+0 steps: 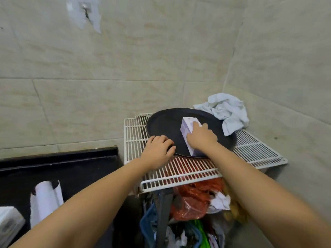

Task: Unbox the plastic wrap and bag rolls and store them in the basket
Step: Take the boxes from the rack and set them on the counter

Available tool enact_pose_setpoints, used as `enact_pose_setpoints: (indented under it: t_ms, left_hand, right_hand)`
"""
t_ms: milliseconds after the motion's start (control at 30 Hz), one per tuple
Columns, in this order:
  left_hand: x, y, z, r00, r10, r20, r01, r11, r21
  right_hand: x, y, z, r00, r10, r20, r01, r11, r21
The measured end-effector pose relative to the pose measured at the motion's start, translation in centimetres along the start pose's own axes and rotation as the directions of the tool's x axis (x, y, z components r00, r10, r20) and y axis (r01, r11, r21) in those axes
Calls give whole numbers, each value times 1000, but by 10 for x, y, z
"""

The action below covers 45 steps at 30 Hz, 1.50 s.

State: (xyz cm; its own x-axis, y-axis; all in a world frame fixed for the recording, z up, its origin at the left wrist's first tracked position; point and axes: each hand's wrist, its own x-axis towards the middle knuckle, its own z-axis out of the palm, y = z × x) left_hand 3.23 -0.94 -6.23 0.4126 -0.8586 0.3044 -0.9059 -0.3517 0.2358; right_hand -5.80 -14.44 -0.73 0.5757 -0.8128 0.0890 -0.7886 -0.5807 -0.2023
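Note:
A pale lilac box (188, 128) lies on a round black tray (164, 124) that rests on a white wire rack (179, 174). My right hand (201, 136) grips the box from above, fingers wrapped over its top. At the tray's near left rim, my left hand (158, 149) has its fingers curled on the edge. A white roll (45, 199) leans on the black counter at the lower left. No basket can be made out with certainty.
A crumpled light-blue cloth (229, 111) sits at the rack's back right corner against the tiled wall. Under the rack hang red plastic bags (195, 199), a blue frame (148, 222) and other clutter. A white object (9, 224) is at the bottom left.

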Motion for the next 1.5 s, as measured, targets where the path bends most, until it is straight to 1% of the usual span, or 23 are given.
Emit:
enact_pose_setpoints:
  t_ms: [100,167,267,333,400,500,600,700,800,867,933,1033,1133,1200,1233,1267,1333,1400,1467,1500]
  left_hand:
    - [0,-4,2,1000,30,-8,-30,1000,1]
    - [-1,-3,1,1000,28,5,-28,1000,5]
    - [-3,-1,-5,998,21,51,-21,1000,-9]
    - [-7,-4,-17,996,42,78,-41,999,-13]
    - [-18,-13,-33,998,49,48,-47,999,-23]
    - [-45,-43,-61,1000,24,4,-24,999,-37]
    - [-83,-85,-82,997,-76,13,77,994,-78]
    - [-129,-131,-89,966,-258,-23,252,957,-143]
    - [-183,-169,-78,902,-429,-45,409,884,-228]
    - [-220,-188,-61,847,-531,-33,509,827,-241]
    - [-253,-201,-41,764,-646,-14,625,744,-235]
    - [-284,-209,-14,622,-783,13,764,603,-231]
    - [-290,-207,10,461,-886,44,868,441,-228]
    - [-282,-204,24,331,-939,97,913,292,-285]
    - [-275,-202,30,276,-953,127,920,224,-321]
    - [-268,-200,36,244,-959,145,923,183,-340]
    - [-252,-196,48,223,-963,150,941,173,-290]
    - [-242,-192,57,209,-964,162,969,183,-164]
    - [-240,-188,65,213,-962,171,977,210,-31]
    - [-242,-186,67,211,-963,167,977,214,5]
  right_hand:
    - [0,0,-2,1000,-16,12,16,1000,2]
    - [-1,3,-6,999,-32,19,31,999,40]
    - [-5,10,-17,1000,-16,12,14,984,178]
    - [-8,11,-26,1000,-10,-17,15,960,280]
    - [-12,0,-36,998,-37,-59,55,941,334]
    - [-22,-41,-46,989,-121,-89,147,898,414]
    - [-42,-98,-46,969,-233,-86,244,828,505]
    - [-71,-155,-33,929,-357,-102,350,750,562]
    - [-102,-201,-11,887,-449,-110,417,677,606]
    - [-120,-224,7,875,-476,-84,414,649,638]
    - [-138,-242,27,868,-495,-40,389,628,674]
    - [-162,-254,65,832,-554,27,379,603,702]
    - [-174,-248,106,814,-559,158,328,667,669]
    - [-175,-233,129,820,-524,231,278,718,638]
    - [-175,-224,137,824,-506,254,262,739,621]
    - [-173,-214,144,826,-494,272,254,757,603]
    - [-169,-193,154,821,-487,297,259,781,568]
    - [-165,-175,160,811,-492,315,271,795,543]
    - [-160,-161,165,798,-508,325,285,793,539]
    - [-158,-156,168,789,-519,328,295,788,540]
